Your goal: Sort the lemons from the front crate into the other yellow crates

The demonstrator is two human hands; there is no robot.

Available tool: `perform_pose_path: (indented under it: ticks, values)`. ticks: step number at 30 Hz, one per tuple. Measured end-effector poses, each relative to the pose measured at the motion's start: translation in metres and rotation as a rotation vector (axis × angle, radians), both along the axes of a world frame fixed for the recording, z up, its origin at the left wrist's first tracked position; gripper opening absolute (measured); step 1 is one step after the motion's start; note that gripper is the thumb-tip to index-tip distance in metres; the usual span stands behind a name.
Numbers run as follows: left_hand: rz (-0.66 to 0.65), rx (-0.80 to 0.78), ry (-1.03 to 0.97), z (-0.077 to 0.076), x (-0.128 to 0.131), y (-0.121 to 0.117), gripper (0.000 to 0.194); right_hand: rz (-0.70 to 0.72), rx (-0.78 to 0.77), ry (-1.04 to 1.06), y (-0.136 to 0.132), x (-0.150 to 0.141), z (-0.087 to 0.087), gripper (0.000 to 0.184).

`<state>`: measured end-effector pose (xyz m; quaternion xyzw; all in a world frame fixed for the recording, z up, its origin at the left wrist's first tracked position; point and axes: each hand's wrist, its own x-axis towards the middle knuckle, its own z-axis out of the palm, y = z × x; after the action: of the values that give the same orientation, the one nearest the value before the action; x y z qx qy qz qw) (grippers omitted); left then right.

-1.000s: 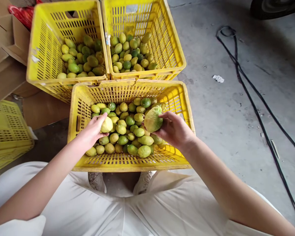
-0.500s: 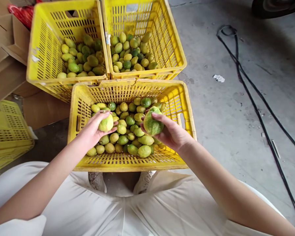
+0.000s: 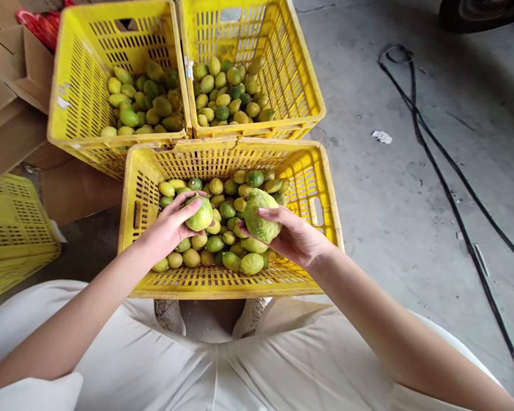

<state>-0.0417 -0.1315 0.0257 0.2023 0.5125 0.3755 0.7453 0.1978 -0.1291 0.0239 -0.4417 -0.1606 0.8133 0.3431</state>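
My left hand (image 3: 173,220) is closed around a green-yellow lemon (image 3: 200,213), thumb on top and fingers beneath. In my right hand (image 3: 297,237) is a larger, bumpy green lemon (image 3: 260,216), gripped with the thumb on its near right side. Both fruits are held up above the near yellow crate (image 3: 231,290), apart from each other. Inside that crate lie many green and yellow lemons (image 3: 215,244), partly hidden under my hands.
Behind stand two more yellow crates, a left one (image 3: 53,114) and a right one (image 3: 314,105), each part filled with lemons. Another yellow crate (image 3: 15,251) and cardboard (image 3: 8,131) are at left. A black cable (image 3: 449,165) lies on the floor at right.
My left hand has moved slightly right with its lemon, which now shows a greener side. The lemon in my right hand has been turned, showing a lighter, bumpier face.
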Motion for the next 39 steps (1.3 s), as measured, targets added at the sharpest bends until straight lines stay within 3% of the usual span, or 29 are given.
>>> perform_pose_path:
  ticks: [8, 15, 23, 31, 36, 39]
  values:
    - [0.015, 0.056, 0.025, -0.003, 0.003, -0.004, 0.035, -0.114, -0.151, -0.105, 0.003, 0.0, -0.001, 0.032]
    - [0.223, -0.011, -0.063, 0.0, 0.001, 0.002, 0.022, -0.115, -0.003, 0.004, 0.004, 0.002, 0.003, 0.036]
    - [0.093, 0.121, -0.027, 0.005, 0.002, -0.004, 0.035, -0.054, -0.001, 0.027, -0.003, -0.002, 0.006, 0.045]
    - [0.18, 0.006, 0.063, -0.003, 0.002, -0.005, 0.037, -0.034, -0.047, -0.035, -0.003, -0.003, 0.005, 0.052]
    - [0.234, -0.079, -0.007, 0.006, 0.004, -0.001, 0.018, -0.086, 0.012, 0.047, 0.002, 0.0, 0.009, 0.065]
    - [0.181, -0.087, -0.072, 0.011, 0.004, 0.0, 0.016, -0.05, 0.031, 0.027, 0.001, 0.001, 0.009, 0.058]
